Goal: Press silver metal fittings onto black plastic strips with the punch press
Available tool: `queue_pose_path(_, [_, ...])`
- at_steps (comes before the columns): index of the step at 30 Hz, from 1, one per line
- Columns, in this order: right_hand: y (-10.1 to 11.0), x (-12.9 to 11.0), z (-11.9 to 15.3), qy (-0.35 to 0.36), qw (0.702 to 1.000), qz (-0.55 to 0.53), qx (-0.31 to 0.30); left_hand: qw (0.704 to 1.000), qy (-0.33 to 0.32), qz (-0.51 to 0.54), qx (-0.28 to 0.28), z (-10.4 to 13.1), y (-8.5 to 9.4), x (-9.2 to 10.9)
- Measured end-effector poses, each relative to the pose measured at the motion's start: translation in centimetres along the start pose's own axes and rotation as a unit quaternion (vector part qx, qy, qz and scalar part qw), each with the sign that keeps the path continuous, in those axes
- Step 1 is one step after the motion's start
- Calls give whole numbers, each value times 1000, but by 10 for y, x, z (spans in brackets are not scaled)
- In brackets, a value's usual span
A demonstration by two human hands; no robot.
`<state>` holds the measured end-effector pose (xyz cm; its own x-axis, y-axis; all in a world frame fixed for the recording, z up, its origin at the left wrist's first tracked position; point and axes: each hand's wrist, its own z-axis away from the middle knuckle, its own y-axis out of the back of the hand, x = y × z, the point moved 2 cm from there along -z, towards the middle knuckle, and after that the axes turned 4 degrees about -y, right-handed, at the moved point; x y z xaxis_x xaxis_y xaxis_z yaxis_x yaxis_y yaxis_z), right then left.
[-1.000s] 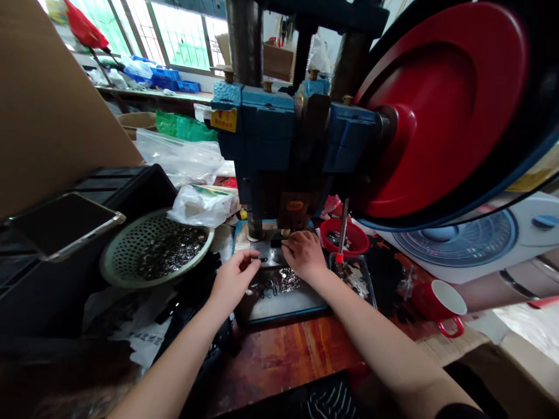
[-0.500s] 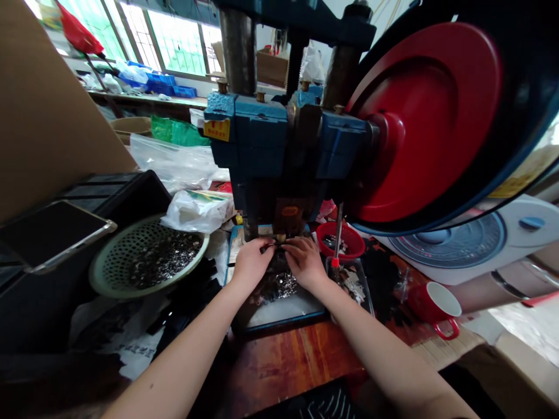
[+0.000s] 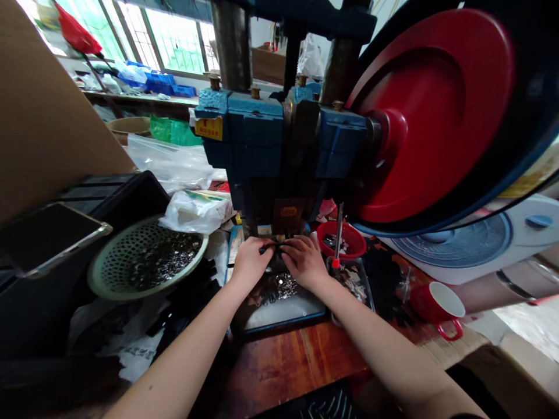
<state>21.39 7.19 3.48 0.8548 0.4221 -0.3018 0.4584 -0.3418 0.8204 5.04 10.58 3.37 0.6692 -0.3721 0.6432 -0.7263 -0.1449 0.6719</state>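
Note:
My left hand [image 3: 252, 260] and my right hand [image 3: 304, 260] face each other at the foot of a blue press [image 3: 257, 134], just below its dark lower head. Both have thumb and fingers pinched together at the die. A thin dark strip seems to run between the fingertips, but it is too small and dim to name. Small shiny metal pieces [image 3: 286, 286] lie on the press bed [image 3: 279, 315] between my wrists. A large red flywheel [image 3: 441, 116] sits on the press's right side.
To the left stands a pale green basket [image 3: 98, 267] of small metal pieces, beside a phone-like dark screen [image 3: 52, 238]. On the right are a red basket [image 3: 362, 247], a clear tray of scraps [image 3: 356, 279] and a red mug [image 3: 425, 302]. A white plastic bag [image 3: 192, 212] lies behind the green basket.
Both hands stay pinched at the die with hardly any movement. The view has shifted slightly, so the press and flywheel sit a little differently in the picture.

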Motion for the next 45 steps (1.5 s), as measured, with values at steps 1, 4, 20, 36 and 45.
queue_pose_path(1, [1,-1,0,4,1000,8,-3,1000,3,1,-1,-1,-1,-2])
queue_pose_path(4, [3,-6,-1,10,999,37,-8,1000,13,17,-10,-4,-6,-10])
queue_pose_path(20, [12,36,57,-335,820,-455,94,998,43,37,34,19,16,-14])
queue_pose_path(36, [9,40,75,-322,771,-540,97,993,81,-91,3,117,97,-63])
queue_pose_path(45, [14,45,73,-325,806,-480,118,982,129,-134,-20,172,118,-93])
